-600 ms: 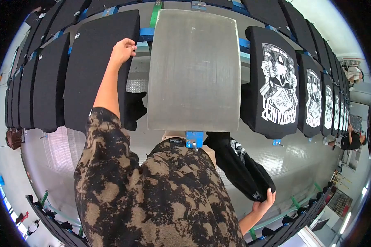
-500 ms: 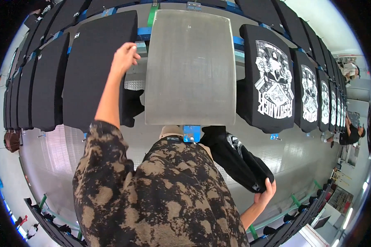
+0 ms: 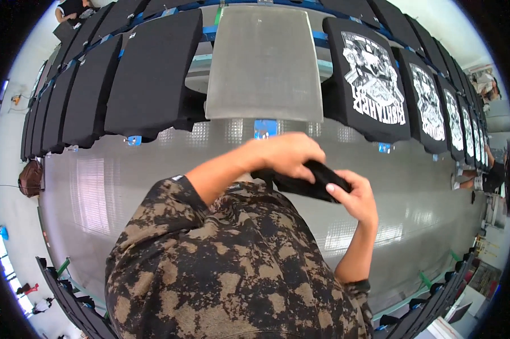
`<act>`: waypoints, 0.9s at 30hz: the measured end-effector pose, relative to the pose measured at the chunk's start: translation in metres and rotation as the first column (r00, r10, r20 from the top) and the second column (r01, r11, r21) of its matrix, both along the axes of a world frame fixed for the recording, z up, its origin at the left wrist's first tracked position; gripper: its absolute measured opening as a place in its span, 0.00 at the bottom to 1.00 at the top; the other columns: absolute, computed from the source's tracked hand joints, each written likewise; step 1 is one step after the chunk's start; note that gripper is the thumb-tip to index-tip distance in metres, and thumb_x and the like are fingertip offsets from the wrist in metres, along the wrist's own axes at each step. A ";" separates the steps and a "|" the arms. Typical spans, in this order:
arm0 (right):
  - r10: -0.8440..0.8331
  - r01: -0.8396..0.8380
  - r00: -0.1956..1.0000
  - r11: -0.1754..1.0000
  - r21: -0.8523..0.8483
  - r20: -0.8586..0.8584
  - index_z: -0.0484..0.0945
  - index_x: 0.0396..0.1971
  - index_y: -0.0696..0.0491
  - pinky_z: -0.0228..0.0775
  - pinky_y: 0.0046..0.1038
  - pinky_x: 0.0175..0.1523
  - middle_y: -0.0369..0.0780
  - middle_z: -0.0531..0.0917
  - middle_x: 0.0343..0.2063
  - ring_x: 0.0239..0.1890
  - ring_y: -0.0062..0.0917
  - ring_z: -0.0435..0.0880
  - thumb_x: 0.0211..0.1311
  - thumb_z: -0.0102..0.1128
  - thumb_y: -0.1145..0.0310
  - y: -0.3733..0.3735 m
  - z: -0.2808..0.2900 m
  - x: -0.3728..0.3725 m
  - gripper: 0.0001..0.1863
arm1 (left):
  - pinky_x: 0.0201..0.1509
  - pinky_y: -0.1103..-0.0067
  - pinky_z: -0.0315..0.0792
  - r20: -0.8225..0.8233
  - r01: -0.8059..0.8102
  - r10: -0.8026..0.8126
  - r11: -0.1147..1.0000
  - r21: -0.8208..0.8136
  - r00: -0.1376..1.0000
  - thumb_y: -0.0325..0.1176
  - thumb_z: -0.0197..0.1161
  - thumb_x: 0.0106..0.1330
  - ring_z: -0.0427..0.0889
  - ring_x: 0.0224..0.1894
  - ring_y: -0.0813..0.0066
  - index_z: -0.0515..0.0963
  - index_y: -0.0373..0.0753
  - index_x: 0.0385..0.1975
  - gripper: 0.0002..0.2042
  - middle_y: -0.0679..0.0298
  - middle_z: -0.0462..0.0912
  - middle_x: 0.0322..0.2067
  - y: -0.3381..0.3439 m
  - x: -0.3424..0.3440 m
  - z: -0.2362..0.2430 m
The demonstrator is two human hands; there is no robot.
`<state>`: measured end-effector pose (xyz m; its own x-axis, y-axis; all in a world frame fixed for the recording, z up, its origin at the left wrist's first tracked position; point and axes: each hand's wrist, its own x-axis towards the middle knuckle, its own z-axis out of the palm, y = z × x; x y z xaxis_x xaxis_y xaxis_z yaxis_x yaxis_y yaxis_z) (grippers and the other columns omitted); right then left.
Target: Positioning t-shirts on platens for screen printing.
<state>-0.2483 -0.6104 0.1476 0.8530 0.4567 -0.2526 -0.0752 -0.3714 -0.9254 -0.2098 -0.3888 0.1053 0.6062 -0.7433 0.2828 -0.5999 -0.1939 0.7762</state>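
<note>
In front of my chest a folded, bunched black T-shirt (image 3: 305, 186) is held between both hands. My left hand (image 3: 286, 155) reaches across from the left and closes over its upper edge, fingers curled down. At its right end my right hand (image 3: 355, 196) grips it, thumb on the near side and fingers behind. Just beyond the hands stands a bare grey printing platen (image 3: 266, 68) with a blue bracket (image 3: 265, 129) at its near end. Whatever print the held shirt carries is hidden in the folds.
Plain black shirts (image 3: 153, 73) are stretched over platens on the left. Shirts with a white print (image 3: 374, 79) cover those on the right. Another row of dark platens (image 3: 77, 305) runs behind me. A brown bag (image 3: 30, 178) hangs at far left; other people appear at both edges.
My left hand has come down from beside the left platen onto the shirt. My right hand has lifted the shirt from my lower right to before my chest. The platens now appear farther off.
</note>
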 end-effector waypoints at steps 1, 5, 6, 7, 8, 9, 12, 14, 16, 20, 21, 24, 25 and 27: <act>0.026 -0.025 0.999 1.000 -0.009 0.031 0.78 0.31 0.62 0.66 0.18 0.30 0.34 0.78 0.21 0.25 0.13 0.73 0.49 0.65 0.69 -0.001 -0.003 0.000 0.12 | 0.37 0.67 0.68 0.032 -0.034 0.033 0.999 0.022 0.999 0.34 0.66 0.45 0.74 0.33 0.54 0.74 0.36 0.28 0.13 0.55 0.75 0.26 0.007 -0.002 0.004; 0.232 -0.220 0.972 0.942 -0.254 0.018 0.77 0.27 0.60 0.67 0.21 0.30 0.40 0.76 0.17 0.24 0.15 0.73 0.44 0.68 0.63 0.004 -0.036 0.015 0.16 | 0.29 0.73 0.69 -0.010 -0.176 0.176 0.983 0.059 0.984 0.34 0.68 0.45 0.77 0.24 0.60 0.76 0.35 0.24 0.11 0.56 0.77 0.21 0.037 -0.017 0.037; 0.310 -0.292 0.951 0.889 -0.352 -0.006 0.78 0.28 0.58 0.68 0.24 0.32 0.42 0.77 0.18 0.25 0.20 0.76 0.45 0.67 0.63 0.005 -0.054 0.020 0.15 | 0.27 0.75 0.69 -0.028 -0.230 0.232 0.971 0.067 0.972 0.34 0.68 0.46 0.76 0.23 0.64 0.76 0.34 0.23 0.11 0.57 0.77 0.19 0.045 -0.021 0.044; 0.388 -0.365 0.921 0.818 -0.444 -0.043 0.78 0.29 0.56 0.69 0.27 0.34 0.44 0.78 0.20 0.27 0.26 0.78 0.46 0.66 0.62 0.004 -0.073 0.017 0.14 | 0.26 0.76 0.68 -0.050 -0.288 0.292 0.954 0.077 0.955 0.34 0.68 0.46 0.75 0.21 0.68 0.76 0.34 0.22 0.11 0.58 0.76 0.18 0.052 -0.029 0.053; 0.395 -0.371 0.918 0.819 -0.438 -0.038 0.78 0.29 0.56 0.69 0.27 0.34 0.44 0.78 0.20 0.27 0.26 0.78 0.46 0.66 0.62 -0.003 -0.100 0.012 0.14 | 0.25 0.78 0.68 -0.052 -0.357 0.361 0.931 0.070 0.931 0.33 0.68 0.47 0.74 0.20 0.72 0.76 0.34 0.21 0.10 0.60 0.76 0.17 0.059 -0.038 0.063; 0.431 -0.355 0.902 0.764 -0.538 0.017 0.79 0.30 0.54 0.69 0.30 0.37 0.45 0.79 0.23 0.30 0.31 0.78 0.47 0.64 0.63 -0.017 -0.132 0.009 0.12 | 0.24 0.79 0.67 -0.052 -0.419 0.422 0.906 0.062 0.905 0.33 0.68 0.47 0.73 0.20 0.75 0.76 0.33 0.21 0.10 0.61 0.76 0.16 0.067 -0.045 0.073; 0.277 -0.151 0.951 0.800 -0.580 0.135 0.80 0.32 0.52 0.69 0.35 0.43 0.45 0.80 0.31 0.38 0.40 0.78 0.50 0.57 0.69 -0.053 -0.175 0.016 0.09 | 0.25 0.78 0.67 -0.009 -0.544 0.571 0.787 0.291 0.821 0.34 0.69 0.47 0.73 0.19 0.71 0.76 0.33 0.22 0.11 0.61 0.76 0.16 0.102 -0.069 0.080; 0.162 0.024 0.918 0.889 -0.458 0.362 0.79 0.30 0.55 0.70 0.31 0.42 0.45 0.81 0.30 0.35 0.36 0.79 0.48 0.54 0.75 -0.072 -0.148 0.038 0.08 | 0.25 0.78 0.67 0.040 -0.575 0.614 0.712 0.402 0.788 0.34 0.68 0.47 0.74 0.19 0.67 0.76 0.33 0.22 0.11 0.60 0.77 0.17 0.126 -0.087 0.068; 0.110 0.051 0.927 0.910 -0.411 0.358 0.77 0.27 0.59 0.68 0.26 0.30 0.43 0.79 0.20 0.22 0.28 0.77 0.48 0.62 0.70 -0.069 -0.091 0.058 0.08 | 0.30 0.75 0.70 0.048 -0.562 0.645 0.624 0.543 0.762 0.32 0.66 0.48 0.76 0.25 0.61 0.76 0.34 0.25 0.09 0.57 0.79 0.23 0.147 -0.096 0.036; 0.177 -0.030 0.915 0.926 -0.377 0.364 0.74 0.23 0.61 0.61 0.24 0.25 0.39 0.72 0.14 0.17 0.24 0.68 0.48 0.64 0.68 -0.051 -0.042 0.057 0.11 | 0.42 0.74 0.71 0.037 -0.672 0.734 0.600 0.434 0.679 0.25 0.59 0.50 0.76 0.37 0.59 0.77 0.34 0.29 0.06 0.56 0.79 0.32 0.159 -0.113 0.020; 0.213 -0.078 0.835 0.959 -0.274 0.508 0.73 0.22 0.61 0.61 0.24 0.25 0.40 0.72 0.14 0.18 0.24 0.68 0.49 0.63 0.69 -0.046 -0.037 0.055 0.11 | 0.42 0.74 0.71 0.030 -0.673 0.736 0.602 0.430 0.677 0.25 0.59 0.50 0.76 0.37 0.59 0.77 0.34 0.29 0.06 0.56 0.79 0.32 0.158 -0.115 0.022; 0.203 -0.156 0.777 0.979 -0.130 0.596 0.73 0.22 0.61 0.61 0.25 0.26 0.41 0.72 0.15 0.19 0.26 0.69 0.51 0.62 0.69 -0.027 -0.032 0.044 0.11 | 0.43 0.77 0.70 0.031 -0.607 0.620 0.755 0.249 0.784 0.16 0.48 0.43 0.78 0.37 0.65 0.75 0.31 0.28 0.12 0.59 0.79 0.30 0.150 -0.122 0.013; 0.171 -0.151 0.816 0.985 -0.082 0.552 0.73 0.21 0.61 0.61 0.25 0.27 0.41 0.72 0.16 0.20 0.27 0.70 0.52 0.61 0.69 -0.022 -0.032 0.042 0.11 | 0.40 0.79 0.69 -0.242 -0.571 0.625 0.778 0.261 0.742 0.18 0.48 0.45 0.77 0.34 0.72 0.74 0.30 0.27 0.10 0.61 0.78 0.26 0.139 -0.122 0.005; 0.231 -0.125 0.753 0.970 -0.211 0.617 0.72 0.19 0.60 0.63 0.28 0.26 0.44 0.74 0.16 0.19 0.33 0.71 0.51 0.63 0.66 -0.022 -0.035 0.036 0.13 | 0.36 0.81 0.68 -0.363 -0.604 0.674 0.738 0.301 0.643 0.21 0.48 0.45 0.74 0.31 0.76 0.73 0.31 0.25 0.08 0.63 0.76 0.23 0.130 -0.125 -0.011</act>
<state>-0.2121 -0.6326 0.1124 0.7484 0.6190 0.2381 0.5880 -0.4533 -0.6699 -0.3347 -0.2592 0.0944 0.9719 -0.1328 -0.1946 0.0968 -0.5280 0.8437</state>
